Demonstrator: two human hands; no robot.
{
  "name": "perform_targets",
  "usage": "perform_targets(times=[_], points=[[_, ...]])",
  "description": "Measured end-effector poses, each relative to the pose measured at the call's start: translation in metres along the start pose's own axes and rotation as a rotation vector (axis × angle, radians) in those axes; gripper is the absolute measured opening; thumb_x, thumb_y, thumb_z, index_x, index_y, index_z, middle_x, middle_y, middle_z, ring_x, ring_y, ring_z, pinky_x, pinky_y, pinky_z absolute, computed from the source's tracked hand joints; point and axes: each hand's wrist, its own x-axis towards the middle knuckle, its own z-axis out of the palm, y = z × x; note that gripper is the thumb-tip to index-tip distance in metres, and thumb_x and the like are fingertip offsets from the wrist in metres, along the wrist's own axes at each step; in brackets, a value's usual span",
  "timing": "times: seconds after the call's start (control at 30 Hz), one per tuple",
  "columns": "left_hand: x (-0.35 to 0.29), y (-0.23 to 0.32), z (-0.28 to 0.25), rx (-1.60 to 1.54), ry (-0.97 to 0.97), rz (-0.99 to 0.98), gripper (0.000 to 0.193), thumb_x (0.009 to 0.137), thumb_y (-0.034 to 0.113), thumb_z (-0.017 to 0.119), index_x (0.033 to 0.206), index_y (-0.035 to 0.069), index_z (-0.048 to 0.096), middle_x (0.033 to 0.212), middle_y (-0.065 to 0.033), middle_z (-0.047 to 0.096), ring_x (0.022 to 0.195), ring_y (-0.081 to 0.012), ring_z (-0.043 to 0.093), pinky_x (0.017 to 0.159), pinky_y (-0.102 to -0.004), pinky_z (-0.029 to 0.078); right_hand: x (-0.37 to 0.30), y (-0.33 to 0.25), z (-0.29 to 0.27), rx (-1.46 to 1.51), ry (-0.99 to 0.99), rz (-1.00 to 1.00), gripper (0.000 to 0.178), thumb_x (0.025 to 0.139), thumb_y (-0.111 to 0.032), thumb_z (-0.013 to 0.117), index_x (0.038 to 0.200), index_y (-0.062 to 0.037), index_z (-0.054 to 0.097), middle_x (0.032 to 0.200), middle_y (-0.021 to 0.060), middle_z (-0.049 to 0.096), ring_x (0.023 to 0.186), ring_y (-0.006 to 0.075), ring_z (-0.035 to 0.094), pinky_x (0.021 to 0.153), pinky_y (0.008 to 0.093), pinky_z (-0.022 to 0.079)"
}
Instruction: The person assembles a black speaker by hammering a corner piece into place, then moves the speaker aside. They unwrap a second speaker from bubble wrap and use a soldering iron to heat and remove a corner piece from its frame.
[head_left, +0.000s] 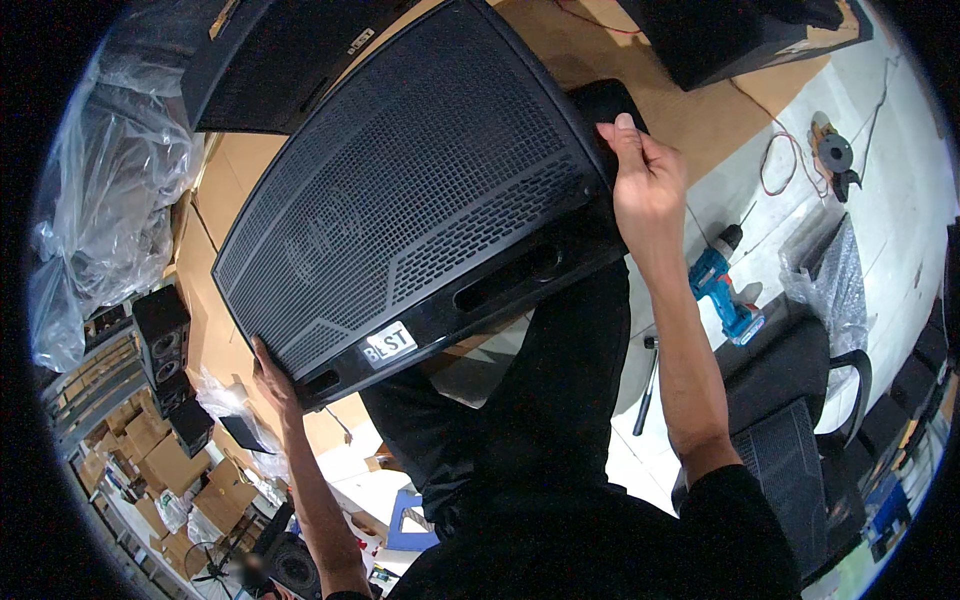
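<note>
A large black speaker front panel (430, 170) with a mesh grille is held tilted over my legs. Along its near edge run two slots and a silver-and-black badge (390, 343). My right hand (648, 190) is closed round its right edge, thumb on top and fingers curled. At the lower left corner, my left hand (275, 385) grips the edge, with part of its fingers hidden beneath the panel. How deep the piece is behind the grille cannot be seen.
Black speaker cabinets (270, 60) stand on cardboard beyond the panel, another (735, 40) at far right. On the floor to the right lie a teal cordless drill (722, 285), a hammer (648, 385) and bubble wrap (830, 260). A black chair (780, 380) stands nearby. Plastic sheeting (120, 190) hangs left.
</note>
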Motion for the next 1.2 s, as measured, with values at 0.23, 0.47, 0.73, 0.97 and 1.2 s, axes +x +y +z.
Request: perform_targets(times=[0.23,0.47,0.73,0.97,1.2], points=[[0.016,-0.020,-0.006,-0.034,-0.070,-0.045,0.092,0.085,0.074,0.041,0.113,-0.012,0.058,0.092,-0.0167,0.062,0.079,-0.0250,0.054,0.077,-0.0369,0.044,0.000,-0.011,-0.004,0.002,-0.008,0.095,0.037,0.094,-0.025,0.053,0.087,0.0075,0.068,0.071,0.0244,0.064,0.058,0.0278,0.061,0.057,0.0357,0.044],[0.024,-0.034,-0.006,-0.079,-0.071,-0.043,0.092,0.084,0.074,0.041,0.116,-0.011,0.058,0.094,-0.0173,0.063,0.080,-0.0241,0.055,0.076,-0.0362,0.044,0.000,-0.009,-0.002,-0.030,0.024,0.058,0.035,0.094,-0.024,0.054,0.084,0.0068,0.068,0.068,0.0220,0.064,0.054,0.0260,0.059,0.054,0.0354,0.043],[0.012,-0.014,-0.004,-0.006,-0.048,-0.045,0.092,0.084,0.075,0.040,0.114,-0.011,0.059,0.089,-0.0163,0.064,0.074,-0.0232,0.056,0.070,-0.0360,0.045,0.001,-0.017,-0.002,-0.064,-0.094,0.109,0.029,0.085,-0.024,0.067,0.088,0.0048,0.069,0.067,0.0187,0.065,0.057,0.0217,0.063,0.056,0.0320,0.046],[0.012,-0.017,-0.005,-0.030,-0.052,0.013,0.092,0.084,0.074,0.041,0.111,-0.011,0.060,0.088,-0.0157,0.063,0.077,-0.0224,0.056,0.073,-0.0349,0.045,0.002,-0.014,-0.001,-0.079,-0.080,0.048,0.028,0.085,-0.024,0.067,0.090,0.0035,0.069,0.068,0.0198,0.065,0.057,0.0247,0.062,0.057,0.0332,0.047],[0.000,-0.001,0.000,0.006,0.008,0.049,0.090,0.085,0.072,0.042,0.106,-0.012,0.061,0.089,-0.0181,0.063,0.078,-0.0243,0.056,0.076,-0.0369,0.045,0.003,-0.014,-0.006,-0.216,-0.143,0.102,0.036,0.092,-0.024,0.057,0.073,0.0063,0.061,0.061,0.0232,0.056,0.048,0.0285,0.051,0.053,0.0400,0.040]])
